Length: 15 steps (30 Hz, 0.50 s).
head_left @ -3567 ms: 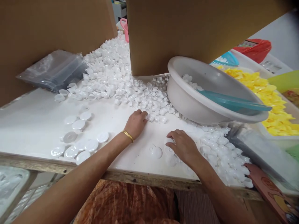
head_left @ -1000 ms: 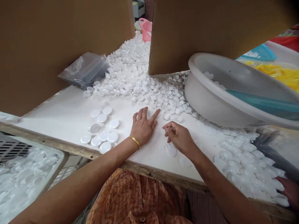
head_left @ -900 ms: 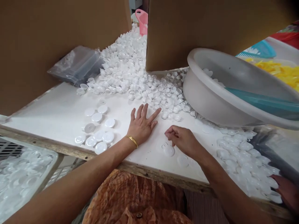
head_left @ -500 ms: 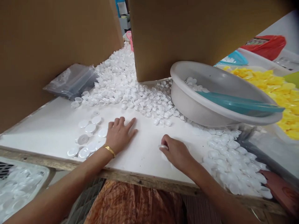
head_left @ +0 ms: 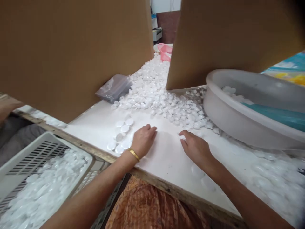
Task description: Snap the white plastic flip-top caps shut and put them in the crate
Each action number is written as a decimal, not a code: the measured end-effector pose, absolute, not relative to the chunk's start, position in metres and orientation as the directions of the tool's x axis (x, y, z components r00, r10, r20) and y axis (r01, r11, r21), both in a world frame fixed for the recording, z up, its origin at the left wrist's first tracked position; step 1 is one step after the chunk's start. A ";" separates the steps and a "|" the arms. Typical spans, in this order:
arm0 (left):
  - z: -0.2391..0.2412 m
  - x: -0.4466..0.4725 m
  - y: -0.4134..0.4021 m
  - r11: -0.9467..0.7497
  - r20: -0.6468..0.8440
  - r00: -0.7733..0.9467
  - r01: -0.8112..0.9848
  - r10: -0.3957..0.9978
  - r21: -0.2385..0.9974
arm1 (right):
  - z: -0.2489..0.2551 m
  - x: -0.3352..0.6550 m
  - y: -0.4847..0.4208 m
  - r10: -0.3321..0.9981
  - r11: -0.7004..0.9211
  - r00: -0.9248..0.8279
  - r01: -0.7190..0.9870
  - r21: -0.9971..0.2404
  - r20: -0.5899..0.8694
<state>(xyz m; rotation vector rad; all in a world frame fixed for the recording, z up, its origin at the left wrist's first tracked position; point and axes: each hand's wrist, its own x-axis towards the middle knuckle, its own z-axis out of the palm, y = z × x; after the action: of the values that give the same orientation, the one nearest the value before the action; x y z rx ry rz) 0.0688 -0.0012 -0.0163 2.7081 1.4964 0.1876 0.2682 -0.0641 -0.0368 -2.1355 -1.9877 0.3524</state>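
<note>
My right hand [head_left: 197, 147] pinches a small white plastic cap [head_left: 182, 137] between thumb and forefinger, just above the white tabletop [head_left: 164, 149]. Across from it, my left hand [head_left: 144, 140] is palm down with its fingers curled together; whatever lies under the fingertips is hidden. A gold bracelet is on that wrist. Beside the left hand lie several flat round white lids [head_left: 125, 128], partly covered by the hand. Beyond both hands spreads a large heap of small white caps [head_left: 152, 92].
A grey basin [head_left: 238, 111] with a teal lid [head_left: 278, 115] inside stands right. Cardboard sheets [head_left: 78, 57] rise behind. A plastic packet [head_left: 114, 88] lies left of the heap. A crate [head_left: 47, 136] of white pieces sits lower left, near another person's arm [head_left: 8, 106]. More white pieces [head_left: 276, 178] lie right.
The view has turned left, showing more of the crate and a person's arm. My left hand's spread fingers have drawn together. My right hand, still pinching the cap, has come closer to the left.
</note>
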 end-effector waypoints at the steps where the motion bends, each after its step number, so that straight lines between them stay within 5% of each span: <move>1: -0.018 0.073 -0.005 -0.569 0.074 0.565 0.807 0.822 0.157 | -0.039 0.263 -0.065 0.998 -0.054 0.042 0.943 -0.330 -0.045; 4: -0.028 0.093 -0.015 -0.635 0.051 0.659 0.698 0.750 0.331 | -0.044 0.253 -0.066 0.997 -0.014 -0.019 0.915 -0.404 -0.078; 10: -0.042 0.121 -0.016 -0.609 0.034 0.668 0.656 0.744 0.446 | -0.049 0.259 -0.063 0.996 -0.014 -0.038 0.816 -0.577 -0.078; 15: -0.042 0.125 -0.002 -0.418 -0.083 0.633 0.598 0.770 0.684 | -0.054 0.271 -0.063 0.982 -0.163 0.031 0.634 -0.756 -0.186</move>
<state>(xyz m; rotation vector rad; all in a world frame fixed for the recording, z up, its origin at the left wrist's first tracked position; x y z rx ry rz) 0.1254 -0.0024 -0.0418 2.1574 1.0628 0.3178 0.2711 -0.0632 -0.0542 -1.8416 -1.6340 0.9695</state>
